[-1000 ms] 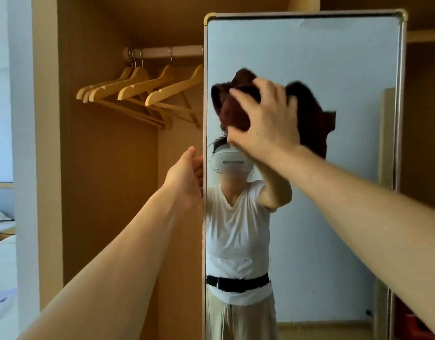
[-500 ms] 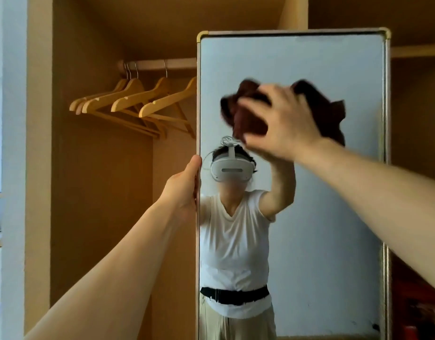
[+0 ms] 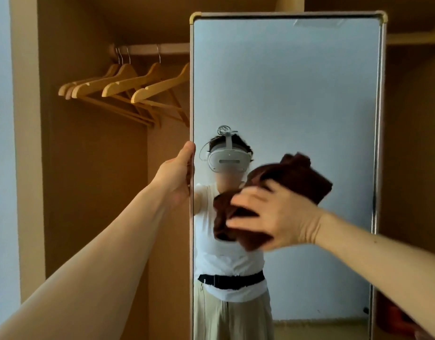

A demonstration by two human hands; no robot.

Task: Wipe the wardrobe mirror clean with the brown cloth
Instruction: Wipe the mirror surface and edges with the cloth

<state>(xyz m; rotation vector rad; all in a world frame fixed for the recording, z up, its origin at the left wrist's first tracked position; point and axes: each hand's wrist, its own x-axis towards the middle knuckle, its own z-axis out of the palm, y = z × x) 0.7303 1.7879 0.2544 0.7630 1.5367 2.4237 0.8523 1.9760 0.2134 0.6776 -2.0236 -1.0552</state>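
The tall wardrobe mirror (image 3: 297, 82) stands upright in a thin pale frame with rounded gold corners. My right hand (image 3: 273, 214) presses the bunched brown cloth (image 3: 302, 175) flat against the glass around mid height, fingers spread over it and blurred by motion. My left hand (image 3: 177, 173) grips the mirror's left edge, thumb up along the frame, the fingers hidden behind it. The glass reflects a person in a white shirt with a headset.
Several wooden hangers (image 3: 128, 87) hang from a rail (image 3: 150, 49) inside the open wardrobe bay left of the mirror. Brown wardrobe panels (image 3: 412, 143) flank the mirror on the right. A dark red object (image 3: 393, 317) sits low at the right.
My right hand has swept the brown cloth down the glass from the upper part to mid height. My left hand kept its hold on the left edge.
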